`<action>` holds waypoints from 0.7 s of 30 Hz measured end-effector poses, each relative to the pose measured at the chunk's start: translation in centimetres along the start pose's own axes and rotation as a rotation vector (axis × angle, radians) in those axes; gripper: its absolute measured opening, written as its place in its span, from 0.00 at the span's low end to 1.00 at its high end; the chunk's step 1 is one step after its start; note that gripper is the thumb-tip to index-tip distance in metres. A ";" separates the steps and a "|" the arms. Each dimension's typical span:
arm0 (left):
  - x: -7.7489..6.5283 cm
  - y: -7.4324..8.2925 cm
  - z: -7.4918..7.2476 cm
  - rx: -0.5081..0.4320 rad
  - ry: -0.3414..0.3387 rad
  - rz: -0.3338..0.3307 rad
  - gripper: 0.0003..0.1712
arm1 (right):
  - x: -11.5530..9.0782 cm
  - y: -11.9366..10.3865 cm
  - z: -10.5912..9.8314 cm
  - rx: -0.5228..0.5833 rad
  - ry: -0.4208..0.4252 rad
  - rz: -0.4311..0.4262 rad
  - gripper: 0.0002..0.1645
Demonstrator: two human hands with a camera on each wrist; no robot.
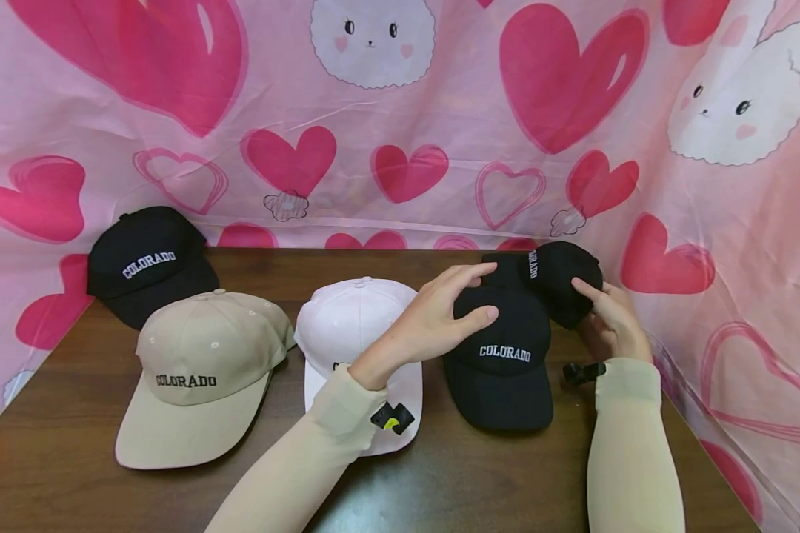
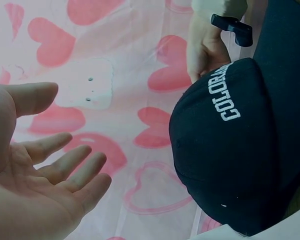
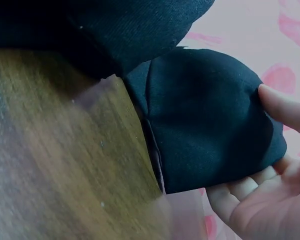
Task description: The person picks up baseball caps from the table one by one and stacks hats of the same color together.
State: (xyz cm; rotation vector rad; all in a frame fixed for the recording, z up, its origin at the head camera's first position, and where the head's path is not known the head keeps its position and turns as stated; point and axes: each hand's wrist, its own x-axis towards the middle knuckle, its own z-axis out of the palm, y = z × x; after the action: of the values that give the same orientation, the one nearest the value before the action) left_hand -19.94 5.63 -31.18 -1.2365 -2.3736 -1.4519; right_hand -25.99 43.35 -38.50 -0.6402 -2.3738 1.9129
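At the back right, my right hand (image 1: 613, 318) holds a black baseball cap (image 1: 569, 285) by its crown, thumb above and fingers underneath. The cap is turned sideways with its brim pointing left, partly behind another black cap (image 1: 500, 392). That nearer cap faces me and reads COLORADO in white. My left hand (image 1: 430, 314) hovers over its left side, fingers spread and nothing held. In the right wrist view, thumb and fingers pinch the rounded crown of the held black cap (image 3: 210, 125). The left wrist view shows the left palm (image 2: 40, 195) beside the nearer cap's crown.
A white cap (image 1: 347, 318) sits in the middle, partly covered by my left forearm. To its left is a beige cap (image 1: 207, 333), with a third black cap (image 1: 153, 259) behind it. A pink heart-patterned cloth (image 1: 387, 118) hangs along the back and right of the wooden table (image 1: 53, 437).
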 end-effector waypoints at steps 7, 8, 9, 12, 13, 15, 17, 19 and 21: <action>0.0 -0.3 0.1 -0.003 0.002 -0.003 0.34 | 0.0 0.1 0.3 0.043 0.014 -0.044 0.37; 0.0 -0.3 0.1 -0.001 0.004 -0.003 0.34 | 0.0 0.0 0.3 0.046 0.024 -0.048 0.36; 0.0 -0.2 0.1 -0.001 0.005 -0.003 0.34 | 0.0 0.0 0.4 0.045 0.039 -0.055 0.34; 0.1 -0.2 0.1 -0.002 0.003 -0.003 0.34 | 0.0 -0.1 0.4 0.114 0.077 -0.095 0.32; 0.1 -0.3 0.1 -0.005 0.002 -0.003 0.34 | 0.0 -0.2 0.4 0.140 0.088 -0.116 0.31; 0.1 -0.3 0.1 -0.006 0.003 -0.005 0.34 | 0.0 -0.3 0.5 0.208 0.106 -0.165 0.30; 0.0 -0.3 0.0 -0.003 0.005 -0.005 0.34 | -0.1 -0.5 0.6 0.293 0.103 -0.215 0.30; 0.0 -0.3 0.0 -0.003 0.007 -0.004 0.34 | -0.2 -0.8 0.7 0.355 0.099 -0.262 0.30; 0.0 -0.3 -0.1 -0.002 0.011 -0.004 0.34 | -0.4 -1.1 0.9 0.400 0.093 -0.299 0.30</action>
State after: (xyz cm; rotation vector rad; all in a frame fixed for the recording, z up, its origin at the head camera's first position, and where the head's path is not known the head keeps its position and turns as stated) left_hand -20.13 5.51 -31.35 -1.2216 -2.3701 -1.4584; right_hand -26.25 42.22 -37.57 -0.3156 -1.8260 2.0735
